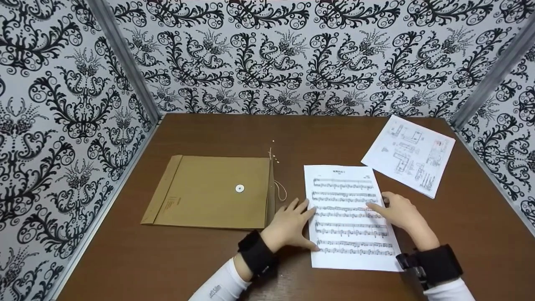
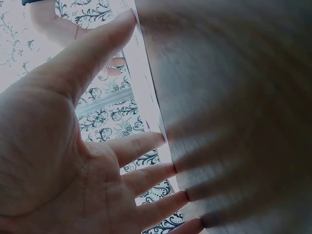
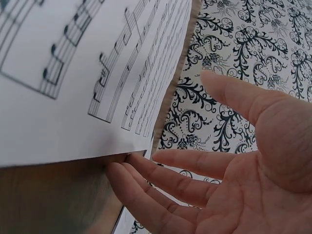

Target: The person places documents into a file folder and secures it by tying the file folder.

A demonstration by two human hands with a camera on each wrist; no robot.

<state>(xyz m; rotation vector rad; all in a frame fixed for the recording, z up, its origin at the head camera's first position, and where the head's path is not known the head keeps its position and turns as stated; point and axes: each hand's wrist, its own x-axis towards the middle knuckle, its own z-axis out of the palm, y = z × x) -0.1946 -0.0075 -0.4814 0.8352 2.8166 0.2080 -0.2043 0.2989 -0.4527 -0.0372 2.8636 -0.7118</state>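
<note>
A sheet of printed music [image 1: 351, 219] lies on the brown table in the head view, title edge away from the person. The left hand [image 1: 290, 225], fingers spread, touches its left edge with thumb and fingertips; the left wrist view shows that hand [image 2: 97, 146] with fingertips along the paper's edge. At the sheet's right edge is the right hand [image 1: 401, 211], its thumb over the paper. In the right wrist view the right hand's [image 3: 214, 170] fingers reach the edge of the music sheet [image 3: 112, 73], and its thumb stands apart from them.
A brown envelope [image 1: 213, 192] with a white round button and a loose string lies left of the sheet. Another paper with technical drawings [image 1: 409, 154] lies at an angle at the back right of the table [image 1: 234, 133]. Patterned walls [image 1: 267, 54] enclose the back and sides.
</note>
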